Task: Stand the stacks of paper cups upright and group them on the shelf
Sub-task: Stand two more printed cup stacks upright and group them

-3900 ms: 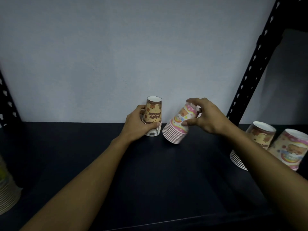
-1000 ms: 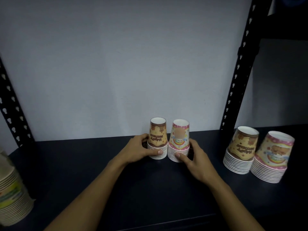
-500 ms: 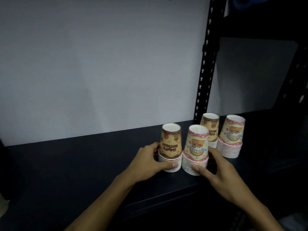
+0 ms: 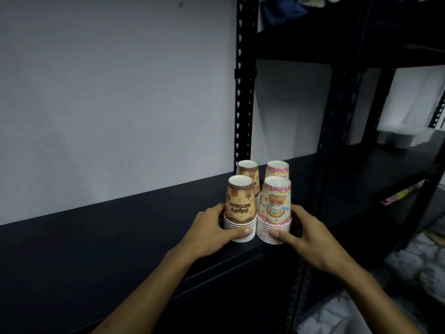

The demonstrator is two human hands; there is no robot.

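Where the dark shelf (image 4: 115,239) runs along the pale wall (image 4: 115,92), four inverted stacks of paper cups stand upright in a tight square near its right end, just in front of a perforated black post (image 4: 242,80). Left hand (image 4: 212,231): its grip is curled round the base of the front brown stack (image 4: 239,210), thumb across the lower rims at the front, fingers wrapped behind. Directly behind stands the rear brown stack (image 4: 251,173), partly hidden and touching or nearly touching the front one. Front pink stack (image 4: 275,208): it stands just beside the front brown stack, their rims close together. Rear pink stack (image 4: 279,168) stands behind it, mostly hidden. Right hand (image 4: 310,237): its grip cups the base of the front pink stack, thumb laid along the lower rims, fingers curved round the far side. Farther right, another black shelf unit (image 4: 385,165) carries white objects that are too blurred to identify.
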